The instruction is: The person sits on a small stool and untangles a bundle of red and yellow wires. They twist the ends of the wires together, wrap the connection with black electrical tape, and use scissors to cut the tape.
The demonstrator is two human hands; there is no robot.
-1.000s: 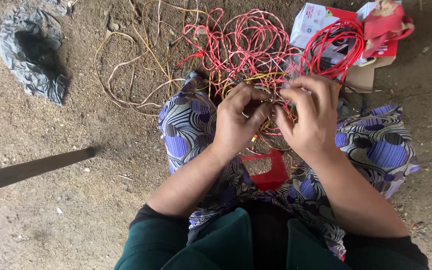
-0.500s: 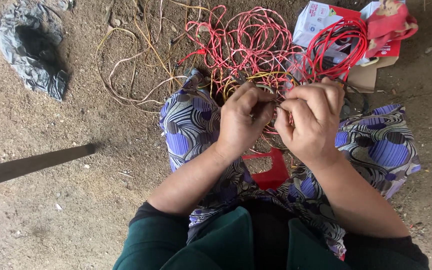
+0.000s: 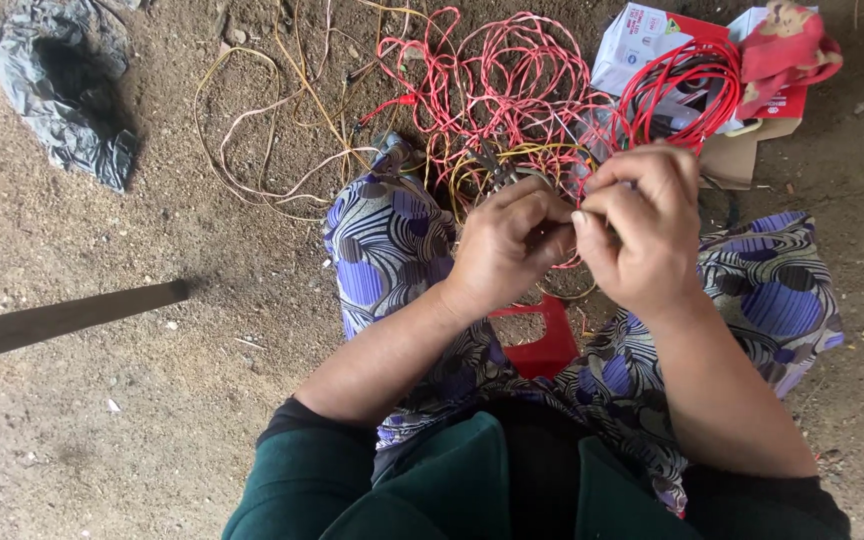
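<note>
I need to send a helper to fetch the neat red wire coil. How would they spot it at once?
Start at the person's right hand and look to the far side of it, toward the white and red cardboard box. The red wire coil lies against that box, wound in tidy loops, unlike the loose pink tangle beside it.

A tangle of red wires is seen far in the middle, with yellow wires to its left. A skirt patterned in purple, black and white is worn. A grey plastic bag is seen far left. Dark green sleeves are seen near.
</note>
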